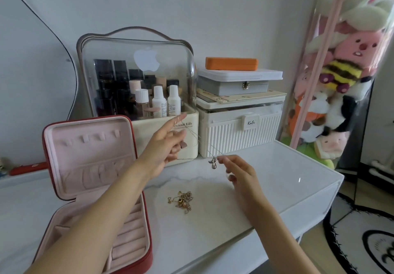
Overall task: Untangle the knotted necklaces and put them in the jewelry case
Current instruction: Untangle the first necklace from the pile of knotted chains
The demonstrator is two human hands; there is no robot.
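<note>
Both forearms enter from the bottom edge, reaching over the white tabletop (287, 179). Left hand (165, 145) raised, palm turned inward, forefinger extended upward with a loop of the silver necklace (200, 143) draped over it; the other fingers curl loosely around the chain lower down. Right hand (238, 171) lower and to the right, fingertips pinching the chain just beside its small silver pendant (213, 163).

Silver chain runs stretched between the two hands, long axis slanting from upper left down to lower right, held in the air above the table. Pendant hangs straight down from the low end. Chain is very fine, pale, several strands running close together; whether any knot remains in it cannot be told.

Gold necklace (181, 201) lies on the tabletop between the forearms, bunched in a tangled heap with links and clasps sticking out, no clear long axis.

Jewelry case (93, 179) sits at left, red outside, pink lining, lid open and upright; left forearm crosses over its lower tray.

Behind the hands: clear-lidded cosmetics box (136, 75) with bottles, a white ribbed storage box (241, 128), a grey latched box (243, 86) and an orange case (231, 63) stacked on it. Plush toys (341, 77) hang at right.
</note>
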